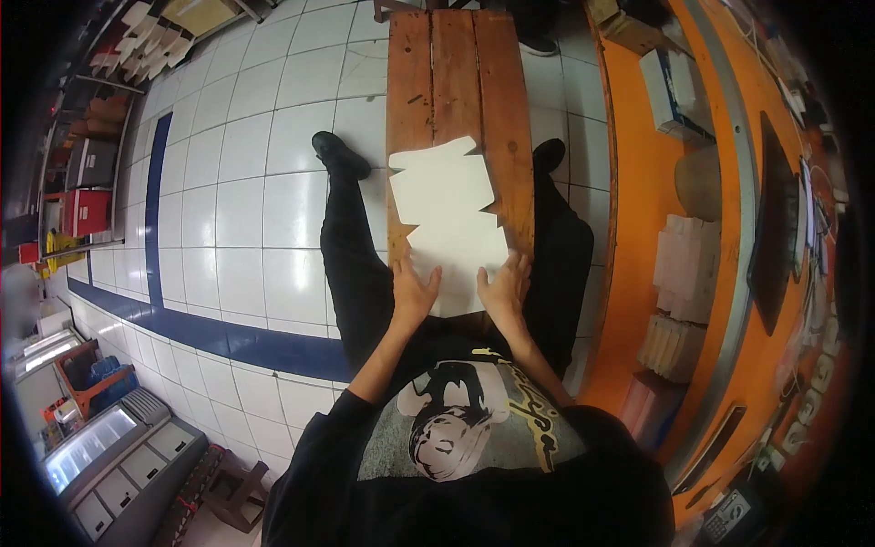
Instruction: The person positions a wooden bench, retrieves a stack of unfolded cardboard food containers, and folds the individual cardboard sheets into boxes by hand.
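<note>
An unfolded white cardboard box blank (444,189) lies lengthwise on a wooden bench (456,77), with cut flaps and notches along its edges. At the near end, my left hand (416,290) grips the left edge, its thumb on the card and fingers curled at the side. My right hand (505,284) has hold of the opposite edge in the same way, thumb inward. The blank's near panel lies between both hands. My fingertips are partly hidden at the card's edges.
My legs straddle the bench over white floor tiles (241,205) with a blue stripe (228,339). To the right, an orange shelf unit (629,118) holds stacked folded cartons (688,269). Racks with boxes stand at the left, near a red box (88,211). A low stool (232,492) sits behind left.
</note>
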### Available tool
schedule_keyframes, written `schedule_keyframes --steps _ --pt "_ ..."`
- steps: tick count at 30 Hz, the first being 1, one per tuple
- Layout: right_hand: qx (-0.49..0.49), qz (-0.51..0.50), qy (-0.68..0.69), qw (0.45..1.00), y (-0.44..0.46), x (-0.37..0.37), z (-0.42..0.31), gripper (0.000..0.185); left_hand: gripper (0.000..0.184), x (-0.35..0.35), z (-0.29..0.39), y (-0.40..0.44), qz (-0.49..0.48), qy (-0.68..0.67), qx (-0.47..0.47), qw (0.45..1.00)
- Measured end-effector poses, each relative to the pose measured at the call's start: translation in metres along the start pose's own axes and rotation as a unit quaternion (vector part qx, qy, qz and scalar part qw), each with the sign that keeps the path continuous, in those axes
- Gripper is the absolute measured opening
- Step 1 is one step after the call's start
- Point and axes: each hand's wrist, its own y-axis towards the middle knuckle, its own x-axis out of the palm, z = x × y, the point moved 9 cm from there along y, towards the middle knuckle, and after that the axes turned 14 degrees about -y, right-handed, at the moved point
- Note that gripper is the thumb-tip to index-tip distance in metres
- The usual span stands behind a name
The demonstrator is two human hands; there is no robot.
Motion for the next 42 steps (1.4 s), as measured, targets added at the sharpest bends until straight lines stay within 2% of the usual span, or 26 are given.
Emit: schedule_keyframes --steps 4,6,8,9,11,13,15,16,18,20,21,22,23,24,26,28,30,31,32,34,35,36,38,39,40,42 --pt "-0.007 0.006 0.098 0.995 0.018 0.001 0.01 0.047 0.064 -0.003 0.003 0.004 0.0 -0.016 0.017 1.0" --pt "-0.025 -0.029 0.224 0.974 0.021 0.004 0.008 0.047 0.063 -0.003 -0.002 0.004 -0.009 -0.032 0.006 0.999" --pt "-0.022 -0.018 0.196 0.98 0.026 0.007 0.012 0.047 0.059 -0.002 -0.015 0.003 -0.016 -0.191 -0.055 0.98" --pt "-0.019 -0.007 0.167 0.986 0.027 0.009 0.014 0.048 0.059 -0.003 -0.015 0.002 -0.015 -0.191 -0.054 0.98" --pt "-0.016 -0.001 0.146 0.989 0.025 0.011 0.015 0.046 0.059 -0.002 -0.024 -0.003 -0.01 -0.189 -0.115 0.975" --pt "-0.011 0.004 0.124 0.992 0.026 0.011 0.011 0.044 0.061 -0.002 -0.019 0.002 -0.007 -0.188 -0.083 0.979" --pt "-0.066 0.104 0.21 0.97 0.015 -0.017 0.001 0.037 0.064 0.002 -0.02 -0.003 -0.009 -0.19 -0.053 0.98" --pt "-0.064 0.106 0.208 0.97 0.011 -0.022 0.001 0.037 0.064 0.005 -0.029 -0.004 0.006 -0.23 -0.088 0.969" --pt "-0.089 0.065 0.309 0.945 -0.003 -0.033 -0.008 0.031 0.064 0.003 -0.023 -0.006 0.019 -0.269 -0.124 0.955" --pt "-0.106 0.082 0.337 0.932 -0.017 -0.046 -0.008 0.03 0.059 -0.021 0.007 -0.007 0.093 -0.172 -0.094 0.976" --pt "-0.104 0.06 0.356 0.927 -0.022 -0.046 -0.005 0.03 0.059 -0.025 0.005 -0.008 0.094 -0.172 -0.094 0.976" --pt "-0.103 0.039 0.374 0.921 -0.025 -0.047 -0.004 0.03 0.059 -0.022 -0.001 -0.007 0.046 -0.266 -0.11 0.957" --pt "-0.115 0.055 0.41 0.903 -0.026 -0.059 -0.004 0.027 0.06 -0.016 0.003 -0.006 -0.004 -0.357 -0.125 0.926" --pt "-0.114 0.054 0.41 0.903 -0.024 -0.064 -0.007 0.027 0.06 -0.019 0.007 -0.007 -0.004 -0.356 -0.126 0.926" --pt "-0.069 0.092 0.607 0.787 -0.014 -0.075 -0.001 0.024 0.052 -0.039 0.04 -0.01 0.041 -0.461 0.003 0.887" --pt "-0.054 0.085 0.605 0.79 0.002 -0.069 0.005 0.019 0.045 -0.036 0.05 -0.009 0.048 -0.446 0.03 0.893" --pt "-0.151 0.047 0.48 0.863 0.021 -0.045 0.008 0.015 0.042 -0.021 0.036 -0.008 0.062 -0.425 0.057 0.901" --pt "-0.149 0.063 0.437 0.885 0.029 -0.029 0.015 0.013 0.039 -0.007 0.013 -0.005 0.042 -0.293 0.187 0.937" --pt "-0.15 0.063 0.437 0.885 0.032 -0.018 0.017 0.013 0.039 -0.004 -0.003 -0.003 0.043 -0.293 0.187 0.937" --pt "-0.177 0.107 0.398 0.894 0.047 -0.015 0.013 0.013 0.038 0.002 -0.01 0.011 0.051 -0.162 0.206 0.964" --pt "-0.169 0.061 0.368 0.912 0.051 -0.012 0.011 0.017 0.045 -0.013 0.017 0.013 0.107 -0.166 0.179 0.964" --pt "-0.167 0.058 0.367 0.913 0.051 -0.017 0.011 0.017 0.045 -0.022 0.044 0.007 0.106 -0.165 0.175 0.965" --pt "-0.191 0.045 0.264 0.944 0.061 -0.031 -0.003 0.022 0.035 -0.025 0.052 0.012 0.074 -0.286 -0.003 0.955" --pt "-0.173 -0.019 0.313 0.934 0.063 -0.05 -0.019 0.029 0.038 -0.026 0.054 0.01 0.081 -0.281 -0.028 0.956" --pt "-0.173 -0.02 0.313 0.933 0.07 -0.044 -0.02 0.029 0.038 -0.022 0.046 0.009 0.082 -0.28 -0.029 0.956" --pt "-0.148 -0.063 0.108 0.981 0.083 -0.013 -0.018 0.031 0.038 0.007 -0.005 0.005 0.062 -0.347 -0.133 0.926"
